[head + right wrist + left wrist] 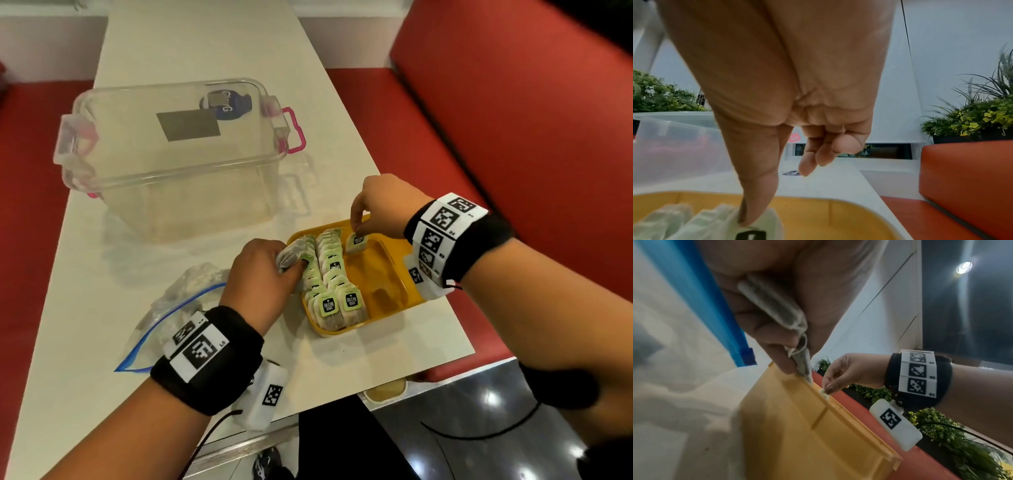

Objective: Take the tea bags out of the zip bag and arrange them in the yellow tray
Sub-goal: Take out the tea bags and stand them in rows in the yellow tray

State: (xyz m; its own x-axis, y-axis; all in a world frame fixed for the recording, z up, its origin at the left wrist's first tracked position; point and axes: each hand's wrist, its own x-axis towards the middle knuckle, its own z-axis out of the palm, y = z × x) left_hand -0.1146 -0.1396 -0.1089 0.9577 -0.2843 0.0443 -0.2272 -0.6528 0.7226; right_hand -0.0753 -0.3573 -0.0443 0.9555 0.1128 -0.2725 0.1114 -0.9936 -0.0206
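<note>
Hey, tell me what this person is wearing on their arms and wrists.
Both forearms are bare, with no sleeves. Each wrist carries a wide black wristband: the left wristband and the right wristband. White tags printed with black square code patterns wrap over each band. A small white block with another code marker hangs under each wrist, and a thin black cable trails from the left one.

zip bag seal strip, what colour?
Blue; the zip bag seal strip shows best in the head view.
</note>
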